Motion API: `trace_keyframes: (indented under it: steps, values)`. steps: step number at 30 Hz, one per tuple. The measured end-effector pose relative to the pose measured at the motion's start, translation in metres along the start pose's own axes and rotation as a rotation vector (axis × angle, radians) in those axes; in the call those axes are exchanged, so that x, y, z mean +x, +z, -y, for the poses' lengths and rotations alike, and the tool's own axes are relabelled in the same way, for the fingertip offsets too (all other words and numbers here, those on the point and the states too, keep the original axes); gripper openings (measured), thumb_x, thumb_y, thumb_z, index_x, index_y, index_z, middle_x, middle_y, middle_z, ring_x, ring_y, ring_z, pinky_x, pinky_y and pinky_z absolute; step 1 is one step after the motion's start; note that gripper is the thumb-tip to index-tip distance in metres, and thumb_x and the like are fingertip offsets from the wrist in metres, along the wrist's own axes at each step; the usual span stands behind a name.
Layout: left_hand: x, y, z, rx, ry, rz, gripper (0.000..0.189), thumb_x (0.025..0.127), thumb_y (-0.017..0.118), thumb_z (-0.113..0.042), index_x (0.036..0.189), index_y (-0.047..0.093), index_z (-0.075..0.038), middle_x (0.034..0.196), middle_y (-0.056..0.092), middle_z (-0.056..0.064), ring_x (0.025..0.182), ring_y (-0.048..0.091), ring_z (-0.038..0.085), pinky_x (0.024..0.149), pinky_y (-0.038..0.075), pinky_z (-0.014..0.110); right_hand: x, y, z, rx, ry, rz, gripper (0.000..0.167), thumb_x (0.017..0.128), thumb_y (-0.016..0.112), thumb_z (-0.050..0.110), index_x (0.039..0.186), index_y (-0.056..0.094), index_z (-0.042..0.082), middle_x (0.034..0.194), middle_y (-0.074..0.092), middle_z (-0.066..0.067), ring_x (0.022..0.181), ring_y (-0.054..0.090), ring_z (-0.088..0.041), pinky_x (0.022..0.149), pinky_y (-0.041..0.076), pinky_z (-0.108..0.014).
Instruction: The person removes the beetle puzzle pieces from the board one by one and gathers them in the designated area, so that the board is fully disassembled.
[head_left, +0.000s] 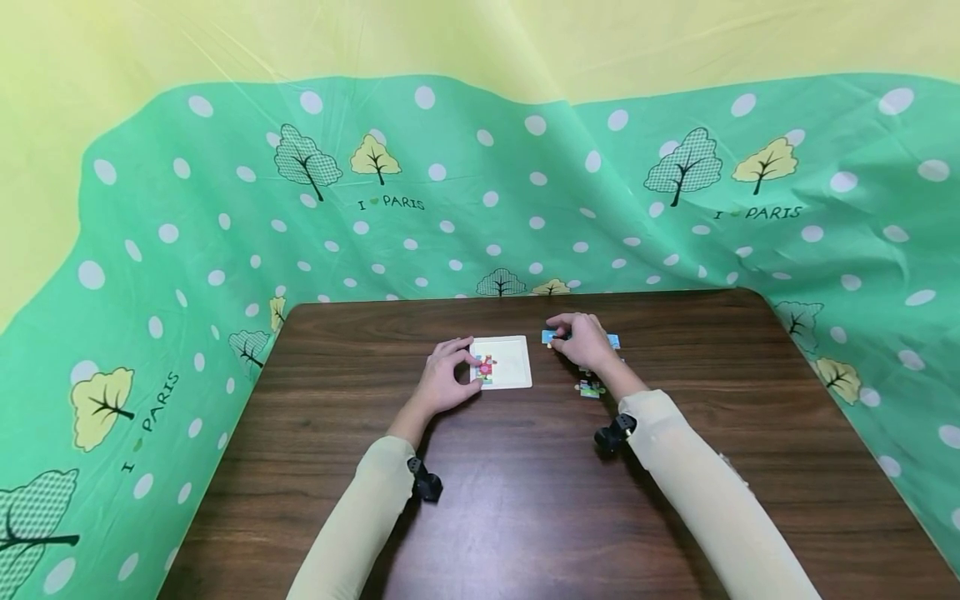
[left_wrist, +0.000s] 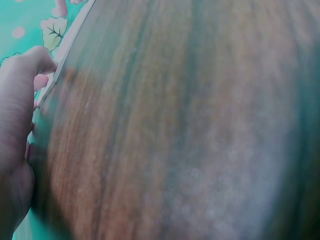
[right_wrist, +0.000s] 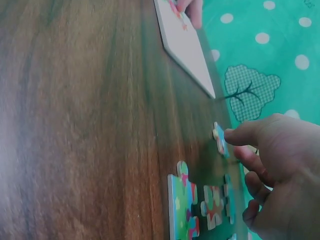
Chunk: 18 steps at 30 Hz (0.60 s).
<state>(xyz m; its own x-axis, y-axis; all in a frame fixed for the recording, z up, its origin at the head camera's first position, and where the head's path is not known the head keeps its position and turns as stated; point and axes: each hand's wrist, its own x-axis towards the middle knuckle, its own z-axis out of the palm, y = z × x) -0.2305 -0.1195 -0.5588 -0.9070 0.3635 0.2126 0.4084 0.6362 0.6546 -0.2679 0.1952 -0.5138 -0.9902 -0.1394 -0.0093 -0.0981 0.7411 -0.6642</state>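
Note:
A white square tray (head_left: 512, 363) lies on the table, with several joined colourful jigsaw pieces (head_left: 485, 369) along its left side. At that side my left hand (head_left: 447, 377) holds the tray, thumb near the lower left corner and fingers curved over the left edge. The left wrist view shows the thumb (left_wrist: 42, 61) at the tray's rim. My right hand (head_left: 583, 339) hovers over loose pieces right of the tray. Its thumb (right_wrist: 242, 134) touches a small blue jigsaw piece (right_wrist: 220, 140), with the index finger beyond it, spread apart from the thumb.
More loose jigsaw pieces lie under and near the right hand, among them a green one (head_left: 590, 389) and a larger one (right_wrist: 182, 205). The dark wooden table (head_left: 525, 500) ends at a green dotted cloth (head_left: 420, 250) behind.

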Motion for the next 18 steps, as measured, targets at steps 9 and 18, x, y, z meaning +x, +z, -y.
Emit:
trace_keyframes:
  steps: [9,18]
  values:
    - [0.001,-0.001,0.002,-0.013,0.037,-0.026,0.026,0.087,0.083,-0.022,0.108,0.082,-0.006,0.164,0.065,0.019,0.158,0.053,0.048,0.129,0.042,0.071,-0.002,0.008,0.017,0.022,-0.067,0.013,0.038,0.1,0.079,0.007,0.139,0.077,0.004,0.109,0.074,-0.015,0.1,0.063,-0.032,0.088,0.048,-0.04]
    - [0.0,-0.002,0.002,-0.031,0.017,-0.03,0.019,0.089,0.087,-0.022,0.101,0.083,-0.008,0.165,0.063,0.022,0.163,0.047,0.05,0.133,0.038,0.071,-0.002,0.024,0.037,0.049,-0.086,0.04,0.038,0.1,0.078,0.007,0.138,0.077,0.004,0.111,0.075,-0.015,0.112,0.062,-0.035,0.096,0.048,-0.043]
